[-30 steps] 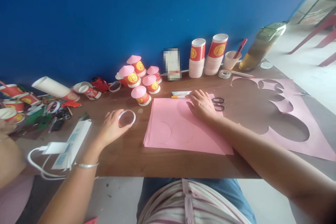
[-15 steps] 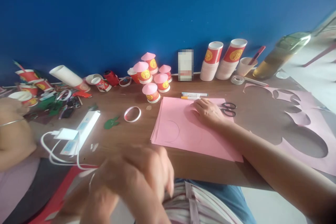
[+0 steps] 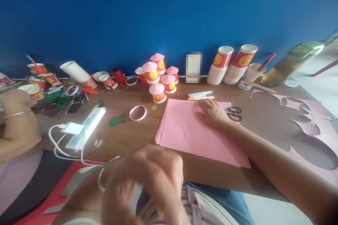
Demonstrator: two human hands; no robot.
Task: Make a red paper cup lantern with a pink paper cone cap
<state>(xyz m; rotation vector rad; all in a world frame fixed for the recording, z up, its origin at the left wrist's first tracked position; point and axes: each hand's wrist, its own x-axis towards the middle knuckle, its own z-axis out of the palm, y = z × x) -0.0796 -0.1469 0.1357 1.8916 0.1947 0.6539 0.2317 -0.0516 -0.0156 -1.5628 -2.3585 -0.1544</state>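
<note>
My right hand (image 3: 212, 112) lies flat, palm down, on a stack of pink paper sheets (image 3: 195, 130), with fingers stretched toward the far edge. Faint pencil-like circles are drawn on the top sheet. Black-handled scissors (image 3: 234, 114) lie beside this hand, partly hidden. Just beyond its fingertips are two markers, one with blue ends (image 3: 200, 95) and one orange (image 3: 201, 98). My left hand (image 3: 150, 172), a bangle at its wrist, is raised close to the camera, bent back toward my body. It is blurred, and its fingertips run out of view.
Several red cups with pink cone tops (image 3: 157, 93) stand mid-table, near a tape ring (image 3: 137, 113). Stacked paper cups (image 3: 219, 65), a bottle (image 3: 287, 63) and cut pink paper (image 3: 311, 126) are to the right. A power strip (image 3: 88, 126) and another person's arm (image 3: 18, 123) are left.
My left hand has curled further back toward my body. The view has shifted slightly, so the table's things appear farther right. My right hand stays flat on the paper.
</note>
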